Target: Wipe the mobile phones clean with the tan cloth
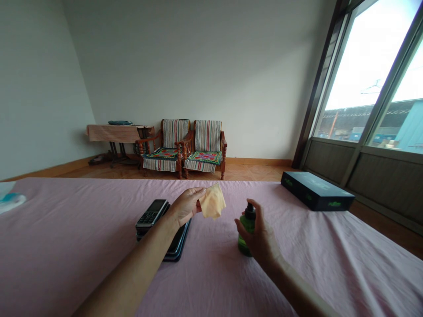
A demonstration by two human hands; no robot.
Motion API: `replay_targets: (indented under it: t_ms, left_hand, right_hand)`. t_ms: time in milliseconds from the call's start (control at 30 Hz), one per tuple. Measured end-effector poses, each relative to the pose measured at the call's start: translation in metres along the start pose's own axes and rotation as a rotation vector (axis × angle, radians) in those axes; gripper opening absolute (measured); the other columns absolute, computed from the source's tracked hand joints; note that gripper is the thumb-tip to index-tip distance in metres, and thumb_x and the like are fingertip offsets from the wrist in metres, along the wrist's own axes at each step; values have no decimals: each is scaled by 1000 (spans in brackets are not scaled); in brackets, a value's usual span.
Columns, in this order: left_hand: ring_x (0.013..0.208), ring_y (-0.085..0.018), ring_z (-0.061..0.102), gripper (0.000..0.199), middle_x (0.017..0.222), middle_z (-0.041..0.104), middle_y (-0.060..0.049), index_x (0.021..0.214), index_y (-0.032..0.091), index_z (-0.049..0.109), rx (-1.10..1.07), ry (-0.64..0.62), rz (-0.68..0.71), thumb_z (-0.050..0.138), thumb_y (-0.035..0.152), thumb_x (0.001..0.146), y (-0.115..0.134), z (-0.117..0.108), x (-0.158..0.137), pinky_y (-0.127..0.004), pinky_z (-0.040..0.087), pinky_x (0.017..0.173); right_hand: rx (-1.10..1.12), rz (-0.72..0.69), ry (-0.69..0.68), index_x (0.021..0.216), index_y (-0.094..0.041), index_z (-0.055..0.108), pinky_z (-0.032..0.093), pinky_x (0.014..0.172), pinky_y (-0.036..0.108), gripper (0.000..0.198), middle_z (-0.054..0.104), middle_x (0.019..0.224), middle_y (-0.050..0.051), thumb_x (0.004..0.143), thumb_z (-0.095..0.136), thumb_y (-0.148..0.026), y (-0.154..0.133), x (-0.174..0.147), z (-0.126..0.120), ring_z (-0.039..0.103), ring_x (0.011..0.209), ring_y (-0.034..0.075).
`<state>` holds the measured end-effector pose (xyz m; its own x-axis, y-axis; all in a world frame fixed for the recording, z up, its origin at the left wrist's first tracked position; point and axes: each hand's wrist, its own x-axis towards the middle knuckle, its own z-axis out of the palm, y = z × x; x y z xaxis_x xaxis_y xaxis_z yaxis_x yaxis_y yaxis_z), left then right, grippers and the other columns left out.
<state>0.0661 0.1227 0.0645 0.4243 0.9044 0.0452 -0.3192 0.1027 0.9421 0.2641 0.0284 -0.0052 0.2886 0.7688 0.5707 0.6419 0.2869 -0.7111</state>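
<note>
My left hand (188, 206) pinches a small yellow cloth (213, 202) by its left edge, and the cloth hangs in the air. Below that forearm lies a stack of phones and flat dark devices; a keypad phone (152, 214) is on top at the left, and a larger dark device (178, 244) shows at the right, partly hidden by my arm. A green bottle (243, 246) with a black pump top stands upright on the pink cloth. Around it my right hand (261, 233) is open, thumb in front and index finger beside the pump; whether they touch is unclear.
A pink sheet (211, 281) covers the surface. A black box (313, 189) lies at the right far edge, and a white and blue item (11, 200) at the far left. Beyond stand two wooden chairs (208, 136) and a cloth-covered table (112, 133).
</note>
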Motion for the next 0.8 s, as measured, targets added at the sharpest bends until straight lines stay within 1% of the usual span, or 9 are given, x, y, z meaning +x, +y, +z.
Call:
replay_targets:
  t_ms: [100, 167, 233, 300, 400, 500, 600, 667, 800]
  left_hand:
    - [64, -17, 67, 18, 72, 70, -6, 76, 12, 66, -10, 3, -7, 76, 27, 74, 1, 1, -1, -25, 51, 63]
    - [64, -17, 67, 18, 72, 70, -6, 75, 12, 66, -20, 1, -16, 76, 27, 74, 2, 3, -2, -25, 51, 62]
    - [64, -17, 67, 17, 73, 70, -7, 75, 12, 66, -38, 2, -25, 75, 26, 76, 2, 6, -4, -25, 52, 62]
    - [66, -17, 68, 15, 74, 71, -7, 78, 13, 66, -59, 11, -34, 73, 26, 78, 0, 8, -7, -26, 52, 64]
    - [73, -19, 69, 14, 78, 72, -8, 82, 14, 66, -91, 32, -52, 70, 28, 80, -8, 12, -20, -27, 53, 68]
    - [79, -21, 70, 15, 82, 73, -8, 84, 16, 67, -115, 41, -91, 70, 29, 81, -21, 15, -44, -29, 53, 72]
    - [81, -23, 70, 17, 84, 73, -9, 84, 16, 68, -127, 34, -154, 73, 32, 78, -36, 17, -73, -30, 53, 74]
    - [82, -24, 70, 23, 85, 73, -10, 86, 15, 69, -134, 32, -192, 76, 34, 74, -45, 16, -91, -32, 53, 76]
    - [84, -23, 69, 30, 84, 73, -8, 85, 15, 70, -147, 62, -227, 82, 36, 68, -58, 7, -115, -31, 52, 78]
  right_hand:
    - [7, -23, 20, 137, -25, 34, 53, 79, 42, 61, 66, 105, 10, 81, 56, -37, 1, -3, 1, 67, 90, 25]
    - [3, -11, 28, 142, -25, 28, 53, 81, 43, 68, 65, 110, 11, 81, 56, -37, -1, -6, 0, 66, 95, 26]
    - [9, 23, 25, 145, -24, 21, 53, 80, 42, 75, 65, 109, 11, 80, 57, -37, -4, -10, -3, 66, 93, 25]
    - [19, 54, -5, 145, -22, 19, 53, 75, 39, 76, 66, 103, 9, 80, 56, -37, -7, -12, -7, 66, 86, 24]
    - [-18, 100, -80, 136, -20, 28, 52, 69, 36, 67, 66, 91, 6, 78, 56, -36, -11, -12, -15, 66, 77, 23]
    - [-104, 142, -137, 123, -20, 38, 49, 64, 34, 53, 65, 85, 4, 76, 56, -37, -15, -10, -21, 64, 73, 24]
    - [-178, 172, -150, 113, -22, 41, 46, 61, 33, 42, 64, 83, 3, 75, 55, -35, -20, -9, -23, 63, 71, 24]
    - [-202, 186, -154, 106, -23, 42, 43, 58, 31, 37, 63, 80, 2, 73, 55, -32, -21, -10, -23, 62, 68, 23]
    - [-126, 159, -161, 92, -22, 45, 39, 54, 28, 28, 60, 72, 1, 68, 57, -28, -15, -9, -25, 59, 63, 21]
